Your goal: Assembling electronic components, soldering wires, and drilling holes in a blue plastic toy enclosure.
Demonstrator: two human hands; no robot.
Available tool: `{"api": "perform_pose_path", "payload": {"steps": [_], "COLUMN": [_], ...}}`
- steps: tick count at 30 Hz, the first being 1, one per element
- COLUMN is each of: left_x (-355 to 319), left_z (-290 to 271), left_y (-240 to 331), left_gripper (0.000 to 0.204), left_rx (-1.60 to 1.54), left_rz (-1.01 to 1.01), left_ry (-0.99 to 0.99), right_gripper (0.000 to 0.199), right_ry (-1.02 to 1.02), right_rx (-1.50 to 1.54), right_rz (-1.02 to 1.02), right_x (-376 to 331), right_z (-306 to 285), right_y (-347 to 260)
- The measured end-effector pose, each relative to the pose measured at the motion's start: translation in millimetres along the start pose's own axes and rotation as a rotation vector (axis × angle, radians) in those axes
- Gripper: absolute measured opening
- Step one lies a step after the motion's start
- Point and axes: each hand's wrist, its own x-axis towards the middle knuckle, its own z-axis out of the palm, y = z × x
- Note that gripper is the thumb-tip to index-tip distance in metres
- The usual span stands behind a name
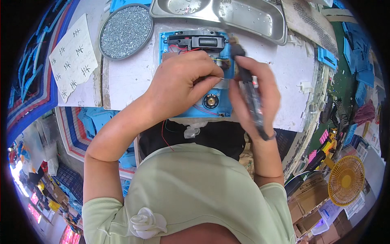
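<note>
I saw left hand [180, 83] pinching a thin piece [221, 79] above blue casing [222, 101]; right hand [267, 91] clamped round blurred dark tool [252, 103].

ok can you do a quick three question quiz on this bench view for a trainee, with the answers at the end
1. Which hand holds the dark handheld tool?

2. True or false: in the picture, the round dish of small metal pieces sits to the left of the steel tray.

3. The open plastic housing beneath the hands is mainly:
a) red
b) yellow
c) blue

Key:
1. The right hand.
2. True.
3. c
</note>
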Motion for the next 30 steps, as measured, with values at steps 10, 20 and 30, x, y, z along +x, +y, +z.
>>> {"api": "perform_pose_path", "payload": {"steps": [10,20,30], "left_x": [-8.8,-8.4,-8.2], "left_z": [-12.4,-8.4,-7.0], "left_y": [-2.9,-4.6,-5.7], "left_gripper": [0.014,0.021,0.02], "left_rx": [0.128,0.188,0.226], "left_rz": [0.181,0.272,0.282], "left_ry": [-0.159,-0.126,-0.142], "right_gripper": [0.018,0.017,0.017], "right_ry": [-0.044,-0.248,-0.315], "right_rx": [0.423,0.345,0.319], "right_rz": [0.086,0.036,0.04], "right_x": [-34.6,-15.7,-8.6], "right_z": [-82.8,-61.0,-57.6], "right_y": [-1.8,6.7,4.5]}}
